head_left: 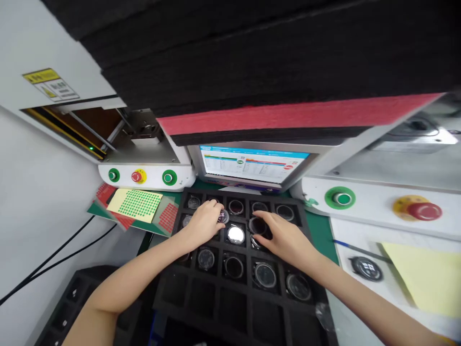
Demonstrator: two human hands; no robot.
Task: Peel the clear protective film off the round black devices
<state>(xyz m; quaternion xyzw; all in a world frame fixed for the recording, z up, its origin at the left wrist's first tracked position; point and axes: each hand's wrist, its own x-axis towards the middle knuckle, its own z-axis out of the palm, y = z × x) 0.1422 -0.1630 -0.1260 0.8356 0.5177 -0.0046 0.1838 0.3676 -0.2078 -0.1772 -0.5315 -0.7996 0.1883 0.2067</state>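
Watch cases sit in the foam tray (309, 226) on our counter; our left hand (205, 222) pinches one (223, 216) in the second row, our right hand (284, 238) rests loosely over another (257, 226) just beside.

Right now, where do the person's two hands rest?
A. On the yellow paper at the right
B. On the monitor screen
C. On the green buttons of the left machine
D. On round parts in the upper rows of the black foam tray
D: the left hand and the right hand both lie on round watch-like parts in the upper rows of the black foam tray, below the monitor.
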